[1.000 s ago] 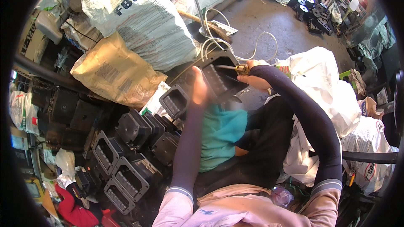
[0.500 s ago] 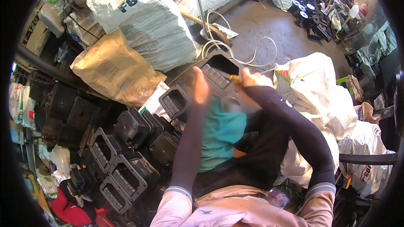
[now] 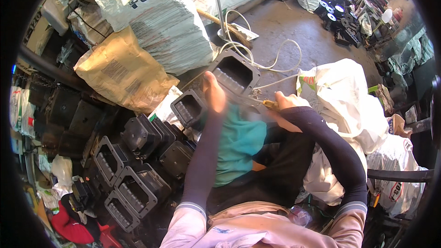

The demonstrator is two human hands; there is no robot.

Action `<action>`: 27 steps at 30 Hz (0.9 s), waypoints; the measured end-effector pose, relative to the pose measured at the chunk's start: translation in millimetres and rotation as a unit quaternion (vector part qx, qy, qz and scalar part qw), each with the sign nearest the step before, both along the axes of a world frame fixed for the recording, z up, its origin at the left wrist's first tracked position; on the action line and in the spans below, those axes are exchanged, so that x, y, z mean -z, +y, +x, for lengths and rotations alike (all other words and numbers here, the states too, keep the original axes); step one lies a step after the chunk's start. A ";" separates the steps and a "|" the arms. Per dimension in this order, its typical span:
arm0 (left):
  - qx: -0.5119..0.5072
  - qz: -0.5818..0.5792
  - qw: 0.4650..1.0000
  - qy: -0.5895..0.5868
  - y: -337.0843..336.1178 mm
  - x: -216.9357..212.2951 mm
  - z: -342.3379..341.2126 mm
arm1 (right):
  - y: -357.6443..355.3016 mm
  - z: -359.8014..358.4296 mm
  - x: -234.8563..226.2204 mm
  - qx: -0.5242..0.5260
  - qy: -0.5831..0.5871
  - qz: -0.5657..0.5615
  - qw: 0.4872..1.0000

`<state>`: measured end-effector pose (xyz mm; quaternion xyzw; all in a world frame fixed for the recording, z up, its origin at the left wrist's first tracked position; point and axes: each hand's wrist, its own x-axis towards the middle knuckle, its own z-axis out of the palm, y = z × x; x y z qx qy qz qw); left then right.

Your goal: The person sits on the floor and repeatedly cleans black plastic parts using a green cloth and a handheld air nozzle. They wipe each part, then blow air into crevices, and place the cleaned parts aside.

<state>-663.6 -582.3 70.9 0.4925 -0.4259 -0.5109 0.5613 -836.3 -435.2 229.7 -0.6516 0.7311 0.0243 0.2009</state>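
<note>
Head view: left hand [image 3: 214, 93] grips black housing [image 3: 234, 74]; right hand's [image 3: 284, 102] grip unclear, sacks [image 3: 151, 14] around.

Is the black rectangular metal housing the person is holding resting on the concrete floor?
No, the black rectangular metal housing is held up over the lap, with the left hand against its side, above the concrete floor.

Head camera – up high, looks down, close on left hand [image 3: 214, 94], right hand [image 3: 284, 102] – only one view.
</note>
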 end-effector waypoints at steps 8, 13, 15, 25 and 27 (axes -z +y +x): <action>-0.012 -0.046 0.999 0.000 4.3 -3.2 -3.3 | -3.7 -12.8 6.0 0.047 0.014 -0.025 0.999; -0.017 -0.024 0.998 -0.050 6.4 -4.9 1.3 | -0.1 -14.5 15.6 0.042 0.065 -0.075 0.994; -0.018 -0.023 0.998 -0.050 5.2 -5.3 1.4 | 2.3 -15.6 16.1 0.029 0.092 -0.098 0.991; -0.033 0.021 0.998 -0.040 1.8 -3.6 3.8 | 5.6 -14.9 10.8 0.060 0.018 0.010 0.998; -0.028 0.016 0.999 -0.041 4.6 -5.1 4.2 | -1.3 -22.5 12.1 0.124 0.011 -0.084 0.989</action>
